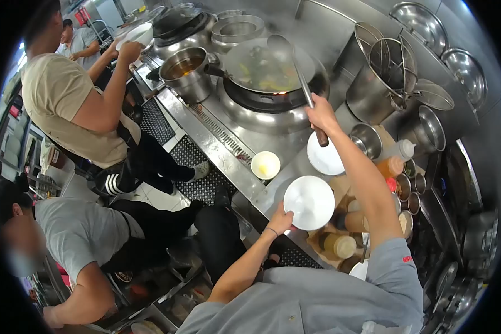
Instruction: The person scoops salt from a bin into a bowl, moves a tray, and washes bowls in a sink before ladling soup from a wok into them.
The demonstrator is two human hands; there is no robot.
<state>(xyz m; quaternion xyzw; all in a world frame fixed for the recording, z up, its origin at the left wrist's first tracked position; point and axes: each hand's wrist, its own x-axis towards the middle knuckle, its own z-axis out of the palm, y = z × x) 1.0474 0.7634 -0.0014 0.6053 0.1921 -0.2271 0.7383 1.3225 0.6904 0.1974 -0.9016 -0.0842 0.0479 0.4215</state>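
Observation:
My right hand (322, 116) is closed round the handle of a long metal ladle (299, 72), whose bowl is over the near-right part of a steaming wok (261, 65). Green and yellowish food shows hazily in the wok, above a lit burner. My left hand (281, 219) grips the rim of an empty white bowl (309, 202) over the counter edge. Just behind that bowl lies a white plate (325, 153), partly under my right forearm. A small bowl with something yellow (265, 166) stands to the left.
Left of the wok stands a pot of brown liquid (183, 65). Sauce bottles (391, 166) and small containers crowd the right side, below a pot of strainers (381, 83). One person (75, 100) holds a bowl; another person (83, 228) bends at lower left; a third stands behind.

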